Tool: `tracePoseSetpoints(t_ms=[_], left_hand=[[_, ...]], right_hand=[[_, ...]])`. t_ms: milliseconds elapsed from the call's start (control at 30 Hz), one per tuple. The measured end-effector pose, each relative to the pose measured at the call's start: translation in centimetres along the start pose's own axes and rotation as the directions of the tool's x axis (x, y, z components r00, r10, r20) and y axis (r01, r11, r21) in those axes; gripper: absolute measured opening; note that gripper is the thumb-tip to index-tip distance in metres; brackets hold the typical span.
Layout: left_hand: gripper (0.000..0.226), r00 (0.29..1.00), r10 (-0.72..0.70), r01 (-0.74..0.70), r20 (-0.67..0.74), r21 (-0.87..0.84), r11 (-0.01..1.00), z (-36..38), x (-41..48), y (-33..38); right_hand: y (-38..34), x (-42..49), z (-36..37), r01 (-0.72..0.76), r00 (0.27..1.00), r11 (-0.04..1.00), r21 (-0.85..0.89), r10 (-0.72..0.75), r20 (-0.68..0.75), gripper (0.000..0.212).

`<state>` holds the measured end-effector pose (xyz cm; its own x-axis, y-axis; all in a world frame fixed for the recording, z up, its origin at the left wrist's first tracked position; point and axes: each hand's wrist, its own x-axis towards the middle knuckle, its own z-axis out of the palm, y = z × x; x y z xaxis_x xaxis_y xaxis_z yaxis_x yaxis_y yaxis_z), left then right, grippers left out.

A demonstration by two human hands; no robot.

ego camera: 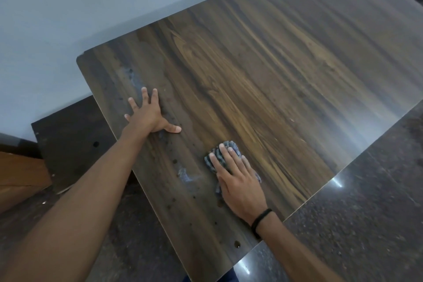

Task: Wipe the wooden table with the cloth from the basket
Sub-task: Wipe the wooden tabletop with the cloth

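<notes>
The wooden table (pixel 263 64) is a dark brown board with streaky grain, seen from above and running from lower left to upper right. My left hand (pixel 147 114) lies flat on it near the left edge, fingers spread, holding nothing. My right hand (pixel 238 181) presses flat on a crumpled grey patterned cloth (pixel 215 155) near the table's front part; the cloth shows past the fingertips and beside the palm. A black band circles the right wrist. Pale smears (pixel 186 175) and small dark spots mark the wood between the two hands. No basket is in view.
A dark speckled glossy floor (pixel 357 213) lies to the right and below the table. A second dark board (pixel 71 142) sits lower at the left, with a lighter wooden piece (pixel 20 176) beside it. A pale wall (pixel 68 7) runs along the table's far side.
</notes>
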<state>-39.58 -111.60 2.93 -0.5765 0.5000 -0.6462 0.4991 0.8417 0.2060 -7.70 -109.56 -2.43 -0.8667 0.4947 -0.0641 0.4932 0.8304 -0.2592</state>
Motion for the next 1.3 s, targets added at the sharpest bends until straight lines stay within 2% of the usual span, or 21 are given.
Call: tracePoseSetpoints(t_ms=[67, 167, 300, 333, 433, 467, 567, 600, 700, 733, 800, 833, 900, 967, 1000, 1067, 1133, 1167, 1233, 1267, 1300], left_hand=[[0.151, 1.0, -0.007, 0.007, -0.003, 0.0, 1.0, -0.1, -0.1, 0.0], [0.151, 1.0, -0.007, 0.007, -0.005, -0.009, 1.0, -0.3, -0.1, -0.1], [0.149, 1.0, 0.016, -0.016, -0.017, 0.0, 1.0, -0.1, -0.3, 0.0], [0.148, 1.0, 0.018, -0.018, -0.024, 0.002, 1.0, 0.0, -0.4, -0.1], [0.142, 0.998, 0.043, -0.044, -0.051, -0.011, 0.999, 0.5, -0.7, -0.6], [0.14, 0.996, 0.05, -0.052, -0.069, -0.02, 0.998, 0.9, -0.8, -0.8], [0.14, 0.995, 0.056, -0.056, -0.081, -0.009, 0.998, 1.9, -1.3, -1.4], [0.141, 0.995, 0.057, -0.057, -0.083, 0.002, 0.998, 2.1, -1.4, -1.6], [0.142, 0.996, 0.064, -0.064, -0.07, 0.006, 0.998, 2.1, -1.3, -1.7], [0.142, 0.996, 0.065, -0.065, -0.067, 0.004, 0.998, 1.9, -1.3, -1.6], [0.142, 0.996, 0.067, -0.066, -0.061, 0.01, 0.998, 1.9, -1.5, -1.5], [0.141, 0.996, 0.064, -0.064, -0.064, 0.01, 0.998, 1.9, -1.6, -1.5], [0.14, 0.995, 0.063, -0.062, -0.074, 0.012, 0.998, 2.0, -1.9, -1.5], [0.14, 0.994, 0.07, -0.069, -0.081, 0.007, 0.998, 2.0, -2.1, -1.5], [0.139, 0.994, 0.072, -0.072, -0.088, 0.004, 0.997, 2.0, -2.1, -1.6], [0.138, 0.992, 0.08, -0.08, -0.1, 0.009, 0.997, 2.1, -2.2, -1.7], [0.137, 0.989, 0.094, -0.093, -0.112, 0.012, 0.996, 2.3, -2.2, -1.7], [0.136, 0.988, 0.096, -0.096, -0.12, 0.012, 0.995, 2.4, -2.3, -1.8], [0.135, 0.988, 0.098, -0.098, -0.122, 0.009, 0.995, 2.4, -2.2, -2.0], [0.136, 0.988, 0.1, -0.099, -0.12, 0.008, 0.995, 2.3, -2.2, -2.0], [0.136, 0.988, 0.1, -0.1, -0.12, 0.01, 0.995, 2.3, -2.1, -2.1]], right_hand=[[2.1, -0.1, -0.3, 0.036, 0.999, 0.999, -0.027, -0.037, -0.022, 0.056], [2.0, 0.4, -0.6, -0.316, 0.944, 0.948, 0.033, 0.317, -0.088, 0.061], [1.8, -2.5, 0.1, 0.087, 0.996, 0.996, -0.037, -0.086, 0.016, 0.055], [3.0, -2.5, -0.2, 0.049, 0.999, 0.998, -0.048, -0.05, -0.011, 0.054], [2.2, -2.9, -0.2, -0.315, 0.944, 0.949, 0.014, 0.314, -0.101, 0.057], [0.7, -3.8, 0.3, -0.271, 0.959, 0.963, -0.005, 0.269, -0.084, 0.058], [1.1, -6.9, 0.3, 0.127, 0.992, 0.991, -0.046, -0.127, 0.015, 0.054], [2.4, -7.0, 0.0, 0.09, 0.996, 0.994, -0.06, -0.091, -0.006, 0.054], [2.9, -7.5, -0.1, -0.287, 0.954, 0.958, 0.01, 0.287, -0.09, 0.055], [1.8, -8.2, 0.3, -0.251, 0.966, 0.968, -0.008, 0.25, -0.066, 0.055], [1.8, -10.0, 0.5, 0.084, 0.996, 0.994, -0.071, -0.083, 0.018, 0.056], [3.2, -10.1, -0.1, 0.155, 0.988, 0.985, -0.077, -0.152, 0.041, 0.057], [5.8, -9.6, -0.8, -0.066, 0.997, 0.997, -0.05, 0.064, -0.047, 0.057], [4.5, -9.4, -0.7, -0.392, 0.908, 0.919, 0.04, 0.393, -0.143, 0.056], [2.3, -9.9, 0.1, -0.384, 0.914, 0.923, 0.02, 0.384, -0.13, 0.057], [-0.8, -12.1, 1.4, -0.028, 1.0, 0.999, -0.042, 0.027, -0.015, 0.056], [1.1, -11.3, 0.4, 0.171, 0.985, 0.981, -0.086, -0.167, 0.051, 0.055], [2.6, -9.9, 0.1, 0.098, 0.995, 0.99, -0.1, -0.097, 0.021, 0.055], [3.0, -7.5, -0.5, -0.251, 0.967, 0.968, -0.011, 0.25, -0.047, 0.06], [1.7, -7.3, -0.1, -0.294, 0.953, 0.956, 0.002, 0.293, -0.073, 0.066], [-0.2, -7.8, 0.7, -0.159, 0.986, 0.987, -0.027, 0.157, -0.055, 0.068]])
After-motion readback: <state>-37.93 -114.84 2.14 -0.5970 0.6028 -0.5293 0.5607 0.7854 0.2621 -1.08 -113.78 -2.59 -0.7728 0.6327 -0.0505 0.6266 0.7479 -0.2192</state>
